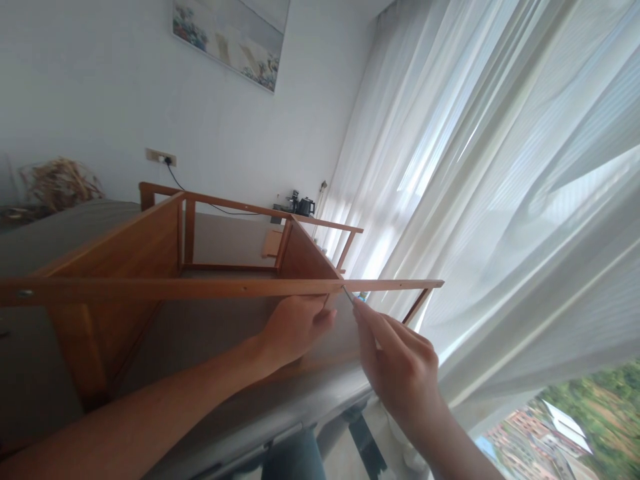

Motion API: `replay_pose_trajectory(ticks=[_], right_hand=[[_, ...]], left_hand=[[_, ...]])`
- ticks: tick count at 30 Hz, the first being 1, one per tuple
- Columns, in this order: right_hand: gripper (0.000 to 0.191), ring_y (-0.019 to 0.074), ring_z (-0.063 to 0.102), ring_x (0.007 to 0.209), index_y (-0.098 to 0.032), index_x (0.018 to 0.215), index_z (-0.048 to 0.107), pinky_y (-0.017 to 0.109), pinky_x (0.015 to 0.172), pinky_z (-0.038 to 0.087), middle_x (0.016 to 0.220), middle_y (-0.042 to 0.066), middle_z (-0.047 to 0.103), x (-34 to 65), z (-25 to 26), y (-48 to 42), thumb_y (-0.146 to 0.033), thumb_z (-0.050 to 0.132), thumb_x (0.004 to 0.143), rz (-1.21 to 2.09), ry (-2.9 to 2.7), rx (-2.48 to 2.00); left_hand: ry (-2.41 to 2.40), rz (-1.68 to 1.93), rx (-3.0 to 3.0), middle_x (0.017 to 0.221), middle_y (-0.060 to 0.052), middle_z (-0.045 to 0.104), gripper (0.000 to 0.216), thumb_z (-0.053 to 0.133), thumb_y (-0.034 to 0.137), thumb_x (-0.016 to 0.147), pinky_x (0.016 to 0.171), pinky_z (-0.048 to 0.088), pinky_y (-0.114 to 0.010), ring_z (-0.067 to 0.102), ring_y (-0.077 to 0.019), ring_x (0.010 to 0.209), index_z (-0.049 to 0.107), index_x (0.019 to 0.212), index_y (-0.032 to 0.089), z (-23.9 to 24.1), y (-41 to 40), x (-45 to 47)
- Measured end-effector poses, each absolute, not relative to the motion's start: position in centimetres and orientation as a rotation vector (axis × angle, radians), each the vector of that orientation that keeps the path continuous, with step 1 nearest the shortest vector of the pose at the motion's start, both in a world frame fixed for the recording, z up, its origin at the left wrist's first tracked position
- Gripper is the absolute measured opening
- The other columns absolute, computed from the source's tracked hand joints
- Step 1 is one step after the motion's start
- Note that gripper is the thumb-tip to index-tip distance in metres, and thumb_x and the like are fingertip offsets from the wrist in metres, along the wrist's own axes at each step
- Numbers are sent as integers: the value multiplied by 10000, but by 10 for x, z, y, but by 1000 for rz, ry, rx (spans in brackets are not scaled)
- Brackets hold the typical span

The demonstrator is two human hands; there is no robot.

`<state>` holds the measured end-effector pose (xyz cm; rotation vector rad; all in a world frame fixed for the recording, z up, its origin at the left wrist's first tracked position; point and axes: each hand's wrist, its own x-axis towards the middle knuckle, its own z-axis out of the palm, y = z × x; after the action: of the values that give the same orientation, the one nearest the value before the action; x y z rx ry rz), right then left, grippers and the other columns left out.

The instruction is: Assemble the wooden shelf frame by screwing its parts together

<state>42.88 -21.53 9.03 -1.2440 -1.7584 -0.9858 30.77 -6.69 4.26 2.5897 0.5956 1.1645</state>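
Note:
A brown wooden shelf rack lies on its side, its long front rail running across the view. Below that rail, my left hand is closed at the joint of rail and shelf board, its fingertips partly hidden behind the wood. My right hand pinches a thin metal rod, possibly a hex key. The rod's tip meets the front rail at a small hole beside my left hand; its other end is hidden in my fingers. A metal bolt head shows near the rail's left end.
The rack rests on a grey surface. White sheer curtains hang close on the right. A black appliance stands behind, and a cord runs to a wall socket. Dried stalks lie at left.

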Motion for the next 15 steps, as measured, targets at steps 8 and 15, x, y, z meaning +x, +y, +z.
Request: replay_pose_trajectory(ticks=[8,15], right_hand=[[512,142,721,713,-191,1405,648,246,625,563,873,49,768,434,84,-216,29,564,951,-877,-1810,-1239],[342,155,728,705,-164,1275,714,268,624,595,911,71,779,425,85,-209,-64,660,952,-848,-1681,-1201]], left_hand=[[546,1149,2581,643,-5,630,335,538,325,994,592,319,-293,598,-164,608,582,687,200,42,-66,307],[553,1155,2578,730,-29,703,277,551,301,982,631,392,-287,662,-184,685,636,741,193,44,-66,307]])
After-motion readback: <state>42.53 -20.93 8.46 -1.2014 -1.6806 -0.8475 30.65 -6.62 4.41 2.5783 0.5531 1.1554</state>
